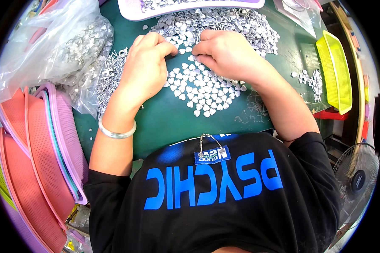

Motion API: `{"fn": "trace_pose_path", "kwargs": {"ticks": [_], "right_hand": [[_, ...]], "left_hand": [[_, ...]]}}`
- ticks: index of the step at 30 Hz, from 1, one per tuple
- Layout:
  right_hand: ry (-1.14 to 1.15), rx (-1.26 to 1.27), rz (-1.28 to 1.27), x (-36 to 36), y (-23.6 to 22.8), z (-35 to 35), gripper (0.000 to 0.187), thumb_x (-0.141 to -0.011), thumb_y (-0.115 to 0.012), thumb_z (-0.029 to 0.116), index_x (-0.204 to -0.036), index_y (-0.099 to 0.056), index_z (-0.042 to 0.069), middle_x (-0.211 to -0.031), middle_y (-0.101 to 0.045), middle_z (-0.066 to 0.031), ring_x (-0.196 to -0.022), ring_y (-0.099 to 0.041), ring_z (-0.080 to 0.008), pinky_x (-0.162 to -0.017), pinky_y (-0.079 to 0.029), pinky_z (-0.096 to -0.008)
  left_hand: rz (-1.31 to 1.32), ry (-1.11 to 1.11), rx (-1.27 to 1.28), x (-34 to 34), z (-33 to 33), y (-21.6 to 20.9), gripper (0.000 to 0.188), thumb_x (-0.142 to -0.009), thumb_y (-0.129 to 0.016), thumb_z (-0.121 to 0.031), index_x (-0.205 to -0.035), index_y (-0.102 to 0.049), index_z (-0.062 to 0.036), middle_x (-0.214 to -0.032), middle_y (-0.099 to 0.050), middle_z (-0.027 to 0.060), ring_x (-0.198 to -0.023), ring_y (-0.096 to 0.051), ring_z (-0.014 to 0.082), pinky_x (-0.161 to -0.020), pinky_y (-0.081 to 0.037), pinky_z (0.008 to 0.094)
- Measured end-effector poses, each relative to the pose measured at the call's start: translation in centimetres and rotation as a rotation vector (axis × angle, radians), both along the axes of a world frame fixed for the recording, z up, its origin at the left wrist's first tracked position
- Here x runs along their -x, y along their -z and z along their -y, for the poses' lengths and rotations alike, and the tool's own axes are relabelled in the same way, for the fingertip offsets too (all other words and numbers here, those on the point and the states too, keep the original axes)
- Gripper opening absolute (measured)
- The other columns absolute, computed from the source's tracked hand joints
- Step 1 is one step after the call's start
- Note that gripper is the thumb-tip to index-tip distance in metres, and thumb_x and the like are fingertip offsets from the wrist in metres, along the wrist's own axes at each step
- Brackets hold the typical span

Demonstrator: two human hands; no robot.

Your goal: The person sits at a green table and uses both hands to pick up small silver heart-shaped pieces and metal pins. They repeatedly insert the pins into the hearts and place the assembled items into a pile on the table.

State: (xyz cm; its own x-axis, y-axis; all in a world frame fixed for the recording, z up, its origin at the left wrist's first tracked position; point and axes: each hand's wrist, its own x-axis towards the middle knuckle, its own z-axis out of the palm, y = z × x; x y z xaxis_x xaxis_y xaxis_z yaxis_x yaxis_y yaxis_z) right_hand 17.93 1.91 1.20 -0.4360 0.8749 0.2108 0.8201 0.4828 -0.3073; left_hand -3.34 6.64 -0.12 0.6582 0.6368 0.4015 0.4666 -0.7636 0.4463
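Small silver heart-shaped pieces (198, 87) lie spread in a loose single layer on the green tabletop (164, 122). Behind them rises a dense heap of the same hearts (257, 33). My left hand (150, 59) rests at the left of the layer, fingers curled and a fingertip pointing inward to the hearts. Across from it, my right hand (226, 52) reaches into the heap's near edge with thumb and fingers drawn together among the hearts. Whatever lies between the fingertips of either hand is too small or hidden to make out. A pale bangle (117, 134) circles my left wrist.
A lilac tray (194, 9) of hearts stands at the far edge. Left are a clear plastic bag (59, 50) of metal pieces, a pile of small metal parts (110, 78) and stacked pink baskets (33, 160). Right are a yellow-green basket (335, 71) and a fan (356, 179).
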Motion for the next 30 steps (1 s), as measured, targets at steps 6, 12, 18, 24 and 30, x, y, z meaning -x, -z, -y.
{"fn": "trace_pose_path", "kwargs": {"ticks": [6, 12, 18, 24, 30], "right_hand": [[0.037, -0.029, -0.028, 0.4, 0.1, -0.1, 0.004, -0.078, -0.063, 0.011, -0.078, -0.065, 0.008, -0.08, -0.059, -0.0067, -0.075, -0.062, -0.0296, -0.065, -0.05, -0.0402], [-0.027, -0.007, -0.104, -0.1, 0.2, -0.1, 0.005, -0.08, -0.062, 0.009, -0.081, -0.064, 0.005, -0.078, -0.059, -0.0084, -0.074, -0.061, -0.0311, -0.065, -0.049, -0.0395], [-0.024, -0.019, -0.205, -2.3, -0.6, -0.5, 0.01, -0.08, -0.063, 0.007, -0.088, -0.067, 0.003, -0.08, -0.061, -0.0097, -0.072, -0.06, -0.0307, -0.065, -0.049, -0.0364], [-0.121, 0.132, -0.056, -2.5, -1.4, 0.2, 0.01, -0.076, -0.065, 0.006, -0.086, -0.068, 0.004, -0.08, -0.062, -0.0091, -0.073, -0.062, -0.0298, -0.066, -0.049, -0.0366], [-0.003, 0.179, 0.019, -3.2, -1.6, 0.0, 0.013, -0.076, -0.059, 0.01, -0.083, -0.069, 0.009, -0.084, -0.065, -0.0099, -0.082, -0.063, -0.0316, -0.072, -0.051, -0.0415]], "left_hand": [[-0.009, -0.018, 0.0, -0.1, 0.2, 0.0, 0.026, -0.076, -0.054, 0.006, -0.09, -0.071, -0.008, -0.087, -0.058, 0.008, -0.087, -0.054, 0.0289, -0.08, -0.046, 0.0374], [-0.06, 0.001, -0.013, -0.2, 0.3, -0.2, 0.026, -0.076, -0.054, 0.005, -0.089, -0.072, -0.0089, -0.087, -0.057, 0.008, -0.087, -0.054, 0.0286, -0.08, -0.045, 0.0371], [-0.028, 0.044, 0.027, -0.3, 0.6, -0.3, 0.028, -0.075, -0.053, 0.007, -0.091, -0.072, -0.008, -0.089, -0.056, 0.0086, -0.088, -0.053, 0.0288, -0.081, -0.044, 0.0373], [-0.053, 0.133, 0.027, -0.7, 1.0, 0.1, 0.036, -0.072, -0.052, 0.01, -0.097, -0.071, -0.0076, -0.088, -0.054, 0.0088, -0.088, -0.051, 0.0279, -0.081, -0.043, 0.036], [-0.006, 0.124, 0.004, -0.7, 1.1, -0.1, 0.026, -0.072, -0.057, 0.005, -0.09, -0.072, -0.0073, -0.085, -0.055, 0.0085, -0.088, -0.054, 0.0285, -0.079, -0.045, 0.0378]]}}
